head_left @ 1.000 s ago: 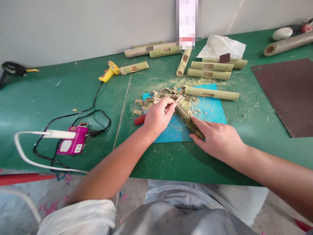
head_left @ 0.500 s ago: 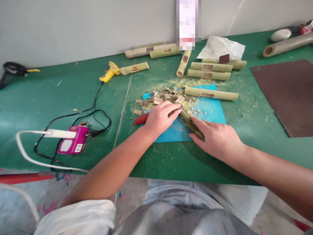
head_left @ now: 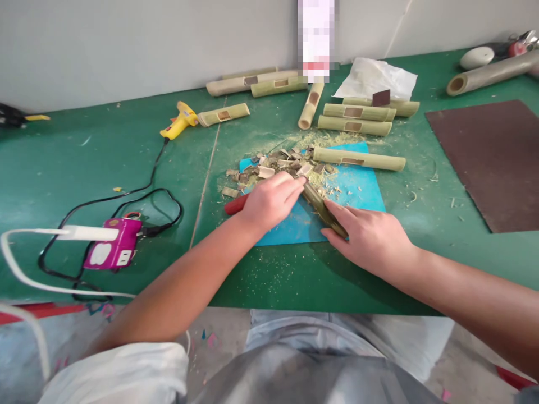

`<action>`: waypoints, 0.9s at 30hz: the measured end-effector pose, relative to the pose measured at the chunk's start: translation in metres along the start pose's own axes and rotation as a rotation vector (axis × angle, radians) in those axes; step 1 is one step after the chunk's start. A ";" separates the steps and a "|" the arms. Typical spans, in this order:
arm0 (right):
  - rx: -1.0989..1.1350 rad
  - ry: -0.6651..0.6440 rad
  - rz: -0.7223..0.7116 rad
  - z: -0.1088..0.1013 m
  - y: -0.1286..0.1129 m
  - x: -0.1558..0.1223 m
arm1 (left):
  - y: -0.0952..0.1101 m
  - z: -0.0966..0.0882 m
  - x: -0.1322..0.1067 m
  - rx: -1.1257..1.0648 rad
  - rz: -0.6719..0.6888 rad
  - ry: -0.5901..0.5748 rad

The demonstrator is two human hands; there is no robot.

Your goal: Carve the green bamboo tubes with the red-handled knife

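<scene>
A green bamboo tube point(head_left: 323, 210) slants across a blue sheet point(head_left: 362, 193). My right hand point(head_left: 370, 238) grips its near end from the right, thumb below and fingers along the side. At the far end, the fingers of my left hand point(head_left: 272, 202) are closed on the tube. A small dark edge shows at those fingertips; what it is I cannot make out. Partly hidden by my left hand, a red rod-like thing point(head_left: 236, 205) lies beside it. Beyond are bamboo chips point(head_left: 266, 171) and pale sawdust. Another bamboo tube point(head_left: 366, 159), with a cut opening, lies past the chips.
Several cut bamboo tubes point(head_left: 354, 124) lie at the back, beside a white plastic bag point(head_left: 377, 78). A dark brown sheet point(head_left: 484, 163) is at right. Leftward are a yellow glue gun point(head_left: 180, 120) and a purple power strip point(head_left: 113, 244) with cables.
Both hands keep hold of the bamboo tube, the left fingertips shifting slightly at its far end. The whole view has moved a little, so things appear further left.
</scene>
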State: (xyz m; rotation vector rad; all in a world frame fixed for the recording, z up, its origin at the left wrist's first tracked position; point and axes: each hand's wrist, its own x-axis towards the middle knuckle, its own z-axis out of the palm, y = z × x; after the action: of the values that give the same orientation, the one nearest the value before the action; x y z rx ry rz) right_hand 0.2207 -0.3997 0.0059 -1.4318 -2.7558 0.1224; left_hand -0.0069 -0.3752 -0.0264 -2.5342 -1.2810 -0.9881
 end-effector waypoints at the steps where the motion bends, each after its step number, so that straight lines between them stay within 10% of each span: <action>1: -0.002 0.013 -0.004 0.000 0.000 0.000 | 0.000 0.000 0.000 0.030 0.006 0.012; 27: -0.102 0.324 -0.125 0.009 0.002 -0.005 | 0.003 -0.002 -0.001 0.103 0.117 -0.143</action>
State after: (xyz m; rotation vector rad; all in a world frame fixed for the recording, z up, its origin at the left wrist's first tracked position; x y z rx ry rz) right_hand 0.2247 -0.4033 -0.0028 -1.1715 -2.6025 -0.2352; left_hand -0.0059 -0.3784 -0.0248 -2.6055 -1.1687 -0.7106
